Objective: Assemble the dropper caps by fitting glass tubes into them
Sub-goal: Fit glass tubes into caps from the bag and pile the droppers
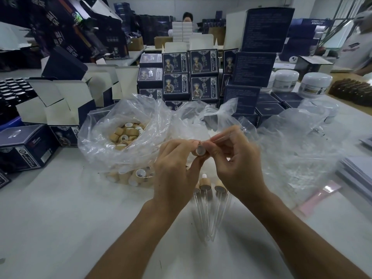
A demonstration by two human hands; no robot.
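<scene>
Above the middle of the white table [60, 218], the left hand [177, 170] pinched a wooden cap [198, 151] between thumb and fingertips, its open white-lined mouth turned toward the camera. The right hand [235, 164] met it from three o'clock, thumb and forefinger closed on a glass tube [225, 137] that slanted away toward one o'clock, its near end right at the cap — whether it had already entered the mouth could not be told, since fingers covered the joint. Below the hands, at six o'clock, three finished droppers [205, 198] lay side by side on the table, wooden collars toward the hands and clear tubes pointing back at the person; one showed a white bulb. At nine to ten o'clock from the hands sat an open plastic bag [96, 146] heaped with loose caps [126, 133], more of them pressed against its lower wall. A second, crumpled bag [291, 141] spread out at two to three o'clock; its contents looked like clear tubes, though the film blurred them. Behind, at twelve o'clock, dark printed boxes [189, 75] were stacked in rows — some at ten o'clock stood with their white flaps open. White jars [314, 81] stood at two o'clock, and a person [358, 47] in a white shirt was at the far right edge.
</scene>
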